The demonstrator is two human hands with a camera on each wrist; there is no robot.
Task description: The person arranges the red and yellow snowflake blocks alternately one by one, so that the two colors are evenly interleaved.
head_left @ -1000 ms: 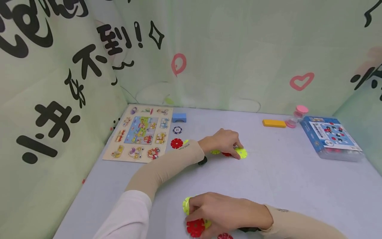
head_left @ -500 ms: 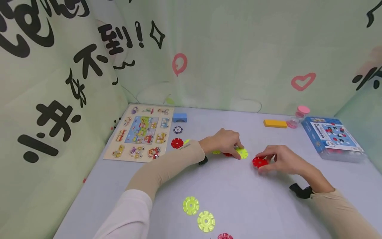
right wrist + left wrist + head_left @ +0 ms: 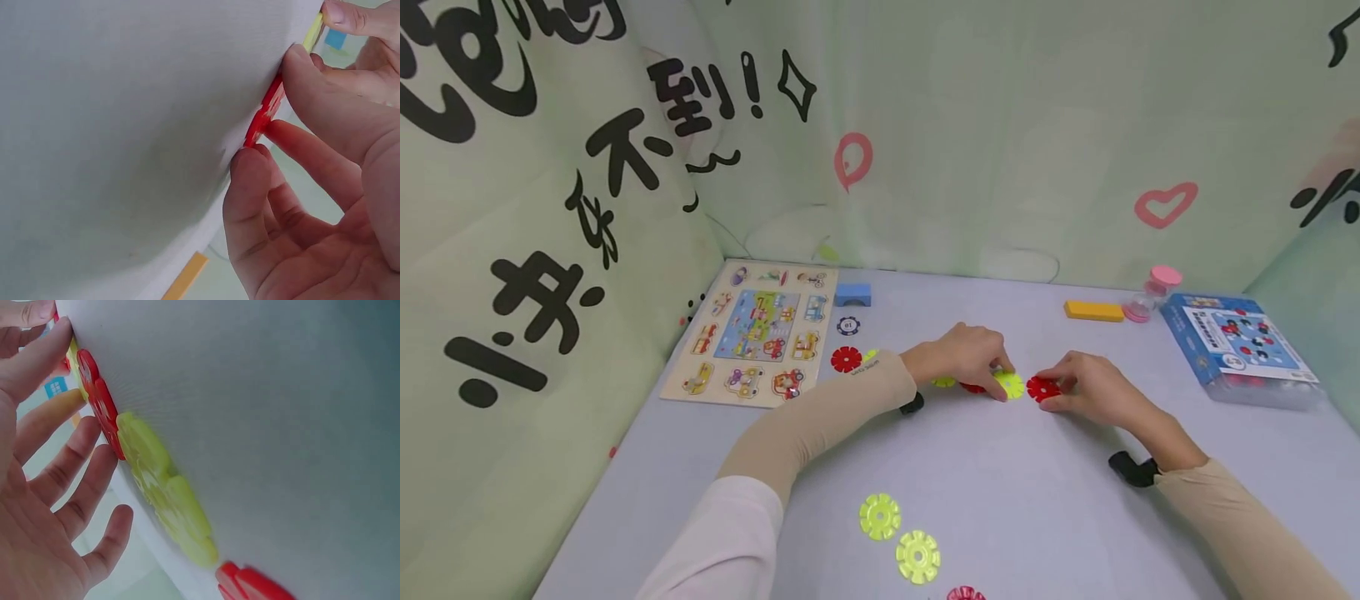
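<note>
My left hand [image 3: 966,358] pinches a yellow-green flower-shaped plastic disc [image 3: 1012,385] by its edges, thumb in front and fingers behind. Just right of it, my right hand [image 3: 1097,390] holds a red disc [image 3: 1042,389] between thumb and fingers, low over the table. A narrow gap shows between these two discs in the head view. Left of the pinched disc, a red disc [image 3: 99,403] and a yellow-green disc [image 3: 165,487] continue the line in the left wrist view. Another red disc [image 3: 846,359] lies beyond my left sleeve, which hides part of the row.
Two yellow-green discs [image 3: 880,517] and a red disc [image 3: 966,593] lie near the front. A wooden picture puzzle [image 3: 745,333], a blue block [image 3: 853,295] and a round black-and-white chip [image 3: 848,326] stand back left. A yellow block [image 3: 1093,311], pink-capped bottle [image 3: 1156,292] and blue box [image 3: 1240,346] are back right.
My right hand picked up a red disc near the front and carried it forward and right, then left, close to the left hand's disc. The left hand has stayed in place.
</note>
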